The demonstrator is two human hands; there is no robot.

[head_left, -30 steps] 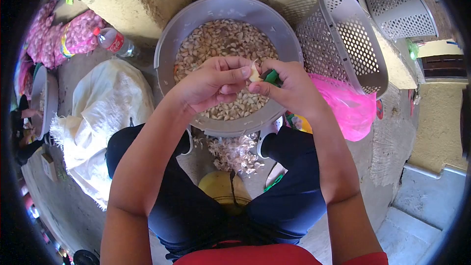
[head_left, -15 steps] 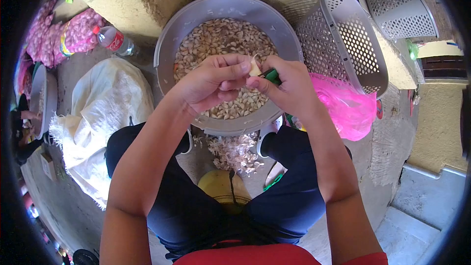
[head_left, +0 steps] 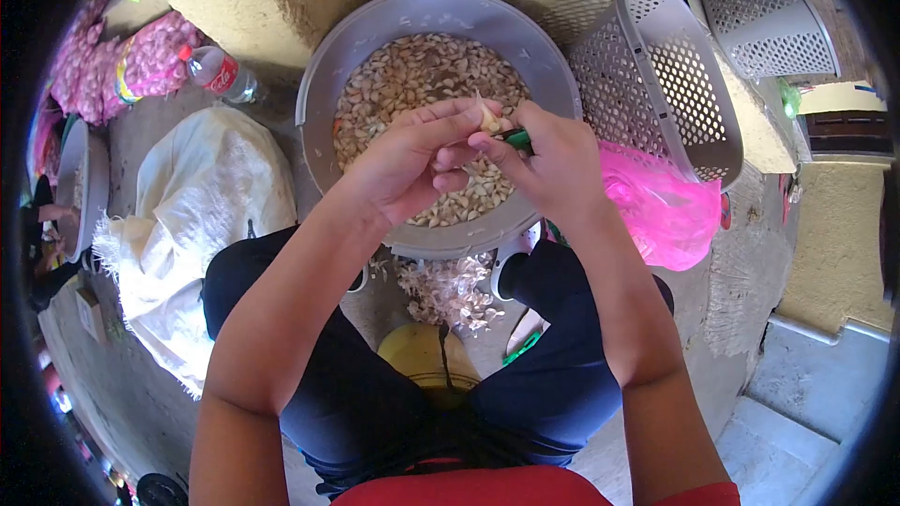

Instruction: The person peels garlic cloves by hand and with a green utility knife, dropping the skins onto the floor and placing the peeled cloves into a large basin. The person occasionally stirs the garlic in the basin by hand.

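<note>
1. Pinches small pale garlic clove (head_left: 487, 118) between closed fingertips of left hand (head_left: 412, 164), above round grey plastic basin (head_left: 436, 9) of cloves.
2. Clamps right hand (head_left: 555, 161) around green-handled knife (head_left: 517, 140), beside the clove.
3. Sits slightly higher than a second ago.
4. Shows a red label on clear plastic bottle (head_left: 221, 77); writing unreadable.

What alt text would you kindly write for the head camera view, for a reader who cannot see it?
Seen from above, a seated person's left hand pinches a garlic clove while the right hand holds a green-handled tool beside it, over a grey basin of cloves; papery peels lie between the shoes.
</note>
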